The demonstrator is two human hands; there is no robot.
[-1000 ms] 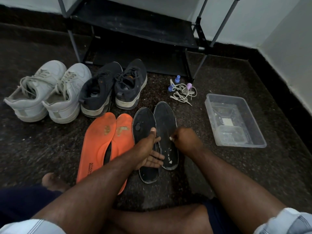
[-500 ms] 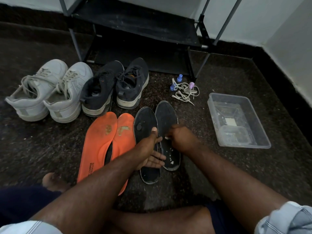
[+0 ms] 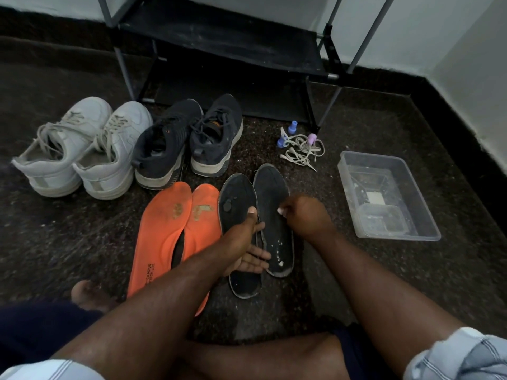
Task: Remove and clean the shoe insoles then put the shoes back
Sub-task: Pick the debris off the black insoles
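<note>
My left hand (image 3: 245, 244) grips the left black insole (image 3: 238, 200), thumb on top, fingers curled beneath its inner edge. My right hand (image 3: 304, 216) is curled, fingertips pinched down on the right black insole (image 3: 271, 193); whether they hold anything small I cannot tell. Both black insoles lie side by side on the dark speckled floor (image 3: 356, 270), edges touching. Two orange insoles (image 3: 167, 229) just left, overlapping. Behind: dark sneakers (image 3: 189, 141), white sneakers (image 3: 82, 149). Loose laces (image 3: 301, 150) beside small blue and purple bottles. Clear plastic tub (image 3: 422, 229) to the right. Black shoe rack (image 3: 225, 37) against wall.
</note>
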